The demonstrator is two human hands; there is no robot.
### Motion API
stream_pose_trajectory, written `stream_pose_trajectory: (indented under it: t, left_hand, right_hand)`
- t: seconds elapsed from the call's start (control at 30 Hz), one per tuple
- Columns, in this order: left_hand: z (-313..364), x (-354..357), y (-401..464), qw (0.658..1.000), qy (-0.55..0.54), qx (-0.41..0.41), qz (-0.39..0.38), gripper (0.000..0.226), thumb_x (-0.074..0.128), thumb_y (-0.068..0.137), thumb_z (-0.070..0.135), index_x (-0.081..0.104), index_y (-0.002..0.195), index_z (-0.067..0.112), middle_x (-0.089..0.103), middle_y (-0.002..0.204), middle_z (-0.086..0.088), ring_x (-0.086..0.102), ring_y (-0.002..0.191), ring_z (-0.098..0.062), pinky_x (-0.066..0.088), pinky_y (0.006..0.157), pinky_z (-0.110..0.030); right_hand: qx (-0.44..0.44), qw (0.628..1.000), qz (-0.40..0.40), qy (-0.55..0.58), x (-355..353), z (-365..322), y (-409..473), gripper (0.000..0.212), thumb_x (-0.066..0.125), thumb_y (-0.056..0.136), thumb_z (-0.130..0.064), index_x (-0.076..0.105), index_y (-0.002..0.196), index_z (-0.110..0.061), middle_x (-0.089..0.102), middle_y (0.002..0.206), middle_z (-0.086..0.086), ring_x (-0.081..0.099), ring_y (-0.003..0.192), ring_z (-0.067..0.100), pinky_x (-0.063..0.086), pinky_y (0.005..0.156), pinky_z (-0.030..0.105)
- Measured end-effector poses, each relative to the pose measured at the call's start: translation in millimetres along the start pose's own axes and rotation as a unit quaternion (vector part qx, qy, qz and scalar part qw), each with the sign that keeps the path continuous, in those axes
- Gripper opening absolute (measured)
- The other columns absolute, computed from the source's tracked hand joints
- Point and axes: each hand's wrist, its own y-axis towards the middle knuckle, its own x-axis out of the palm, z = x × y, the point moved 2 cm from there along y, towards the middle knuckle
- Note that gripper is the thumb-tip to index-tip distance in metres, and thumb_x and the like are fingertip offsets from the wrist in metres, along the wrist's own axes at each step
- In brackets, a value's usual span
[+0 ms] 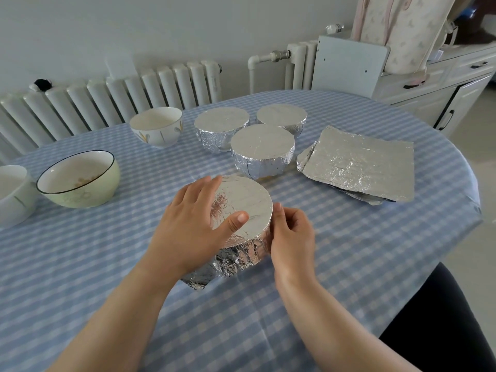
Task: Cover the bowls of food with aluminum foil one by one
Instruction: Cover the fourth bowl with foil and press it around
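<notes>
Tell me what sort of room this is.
Most likely a home dining area or kitchen: a table under a blue checked tablecloth, a white radiator along the wall, and white cabinets with drawers in the far right corner.

1. Illumination: soft, even daylight fills the room; the source itself cannot be located.
2. Shadows: faint and diffuse. A weak shadow sits under the foil-wrapped bowl (241, 210) on the side nearest the viewer.
3. Glare: mild highlights on the crinkled foil of that bowl, and on the stack of foil sheets (359, 165) right of it.
4. Blur: slight motion smear on the right hand (291, 237), touching the bowl's right side.
5. Distortion: strong wide-angle bending; the radiator (107, 103) far behind the bowl curves visibly.
6. Sharpness: generally soft, softer away from the bowl toward the edges.
</notes>
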Motion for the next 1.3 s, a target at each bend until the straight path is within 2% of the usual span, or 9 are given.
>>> stream_pose_trajectory:
  t: [0.23, 0.33, 0.47, 0.57, 0.7, 0.77, 0.83, 1.0, 1.3]
  left_hand:
    - [0, 0, 0, 1.000, 0.004, 0.008, 0.008, 0.119, 0.003, 0.060, 0.099, 0.023, 0.153, 0.028, 0.025, 0.158, 0.008, 0.018, 0.145, -0.012, 0.016, 0.117, -0.031]
    - [1, 0, 0, 1.000, 0.005, 0.006, 0.007, 0.121, 0.001, 0.058, 0.099, 0.023, 0.153, 0.028, 0.025, 0.158, 0.007, 0.018, 0.145, -0.012, 0.016, 0.118, -0.032]
    - [0, 0, 0, 1.000, 0.006, 0.006, 0.004, 0.114, 0.006, 0.063, 0.096, 0.021, 0.153, 0.028, 0.024, 0.158, 0.008, 0.017, 0.145, -0.012, 0.016, 0.117, -0.033]
    - [1, -1, 0, 1.000, 0.005, 0.007, 0.001, 0.108, 0.014, 0.066, 0.091, 0.019, 0.154, 0.027, 0.024, 0.158, 0.009, 0.016, 0.145, -0.011, 0.016, 0.116, -0.031]
    - [3, -2, -1, 1.000, 0.002, 0.007, 0.000, 0.108, 0.015, 0.067, 0.090, 0.018, 0.154, 0.026, 0.023, 0.159, 0.009, 0.016, 0.145, -0.010, 0.016, 0.116, -0.032]
    - [3, -3, -1, 1.000, 0.000, 0.007, 0.002, 0.108, 0.015, 0.067, 0.090, 0.019, 0.154, 0.026, 0.024, 0.159, 0.008, 0.017, 0.145, -0.012, 0.018, 0.116, -0.034]
    - [4, -3, -1, 1.000, 0.004, 0.004, 0.001, 0.110, 0.015, 0.066, 0.091, 0.018, 0.154, 0.026, 0.024, 0.158, 0.008, 0.017, 0.145, -0.012, 0.019, 0.116, -0.034]
    - [6, -3, -2, 1.000, 0.018, -0.023, -0.007, 0.124, 0.009, 0.056, 0.098, 0.011, 0.155, 0.024, 0.021, 0.159, 0.006, 0.015, 0.145, -0.014, 0.018, 0.116, -0.036]
    - [16, -23, -19, 0.994, 0.084, -0.068, -0.019, 0.130, 0.000, 0.047, 0.098, 0.009, 0.154, 0.025, 0.032, 0.153, -0.002, 0.025, 0.139, -0.021, 0.025, 0.110, -0.038]
  right_hand:
    - [-0.002, 1.000, 0.009, -0.007, 6, 2, 5, 0.010, 0.059, 0.095, -0.013, 0.062, 0.092, -0.022, 0.069, 0.090, 0.002, 0.064, 0.079, 0.017, 0.054, 0.079, 0.045]
    - [-0.002, 1.000, -0.009, -0.018, 6, -1, 4, 0.022, 0.053, 0.095, -0.005, 0.063, 0.090, -0.023, 0.070, 0.087, 0.000, 0.064, 0.077, 0.015, 0.055, 0.072, 0.040]
    - [0.053, 0.996, -0.061, -0.034, 1, -9, 6, 0.025, 0.050, 0.091, 0.003, 0.063, 0.091, -0.018, 0.069, 0.081, 0.003, 0.058, 0.059, 0.015, 0.042, 0.042, 0.022]
    - [0.078, 0.986, -0.125, -0.073, -10, -19, 13, 0.033, 0.045, 0.088, 0.009, 0.066, 0.091, -0.015, 0.073, 0.086, 0.006, 0.065, 0.065, 0.019, 0.048, 0.046, 0.027]
    - [0.089, 0.972, -0.205, -0.069, -22, -27, 14, 0.020, 0.051, 0.101, -0.022, 0.066, 0.101, -0.010, 0.074, 0.096, 0.010, 0.072, 0.075, 0.019, 0.059, 0.069, 0.038]
    - [0.071, 0.965, -0.226, -0.112, -24, -27, 10, 0.035, 0.058, 0.093, -0.046, 0.062, 0.104, -0.013, 0.073, 0.092, 0.007, 0.071, 0.075, 0.019, 0.058, 0.075, 0.042]
    - [0.064, 0.963, -0.224, -0.134, -20, -26, 7, 0.033, 0.064, 0.089, -0.046, 0.059, 0.104, -0.017, 0.073, 0.089, 0.004, 0.071, 0.078, 0.018, 0.057, 0.080, 0.043]
    - [0.065, 0.962, -0.243, -0.106, -14, -34, 15, 0.020, 0.064, 0.093, -0.028, 0.061, 0.106, -0.013, 0.072, 0.079, 0.002, 0.064, 0.063, 0.016, 0.048, 0.054, 0.027]
    - [0.063, 0.920, -0.340, -0.187, -11, -44, 55, 0.008, 0.060, 0.095, -0.025, 0.064, 0.092, -0.019, 0.058, 0.074, -0.001, 0.042, 0.051, 0.011, 0.031, 0.042, 0.020]
